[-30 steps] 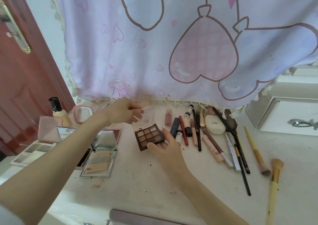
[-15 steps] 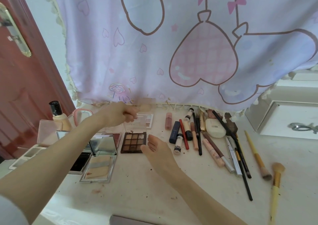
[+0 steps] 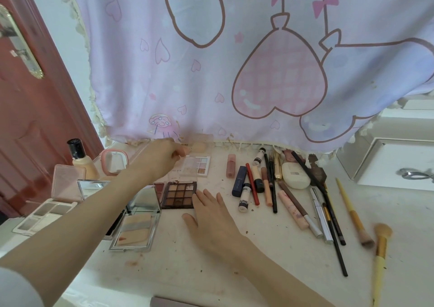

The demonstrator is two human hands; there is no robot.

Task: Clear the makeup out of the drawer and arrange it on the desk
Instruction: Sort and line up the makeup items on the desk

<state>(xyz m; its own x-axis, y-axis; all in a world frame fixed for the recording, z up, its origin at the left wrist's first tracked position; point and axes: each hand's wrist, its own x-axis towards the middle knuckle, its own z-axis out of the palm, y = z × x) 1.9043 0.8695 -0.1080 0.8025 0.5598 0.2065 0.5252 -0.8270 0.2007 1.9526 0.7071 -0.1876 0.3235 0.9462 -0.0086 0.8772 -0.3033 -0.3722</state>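
left hand (image 3: 162,160): fingers curled, grasp unclear | right hand (image 3: 211,215): fingers straight, touching square brown eyeshadow palette (image 3: 179,195) | palette flat, edges square to white desk (image 3: 270,255)

On my feed: one white desk (image 3: 270,255), top stained and speckled with crumbs. Lying on it I count, left side: a foundation bottle (image 3: 83,161), upright; a pink mirror compact (image 3: 115,162); an open pale palette (image 3: 47,212); an open silver-framed compact (image 3: 138,222). Centre: a brown eyeshadow palette (image 3: 179,195), with a pastel palette (image 3: 198,165) just behind it. Right of centre: a crowded row of lipsticks, tubes and pencils (image 3: 265,184), and a cream oval case (image 3: 294,175). Far right: two yellow-handled brushes (image 3: 352,212), near each other but apart.
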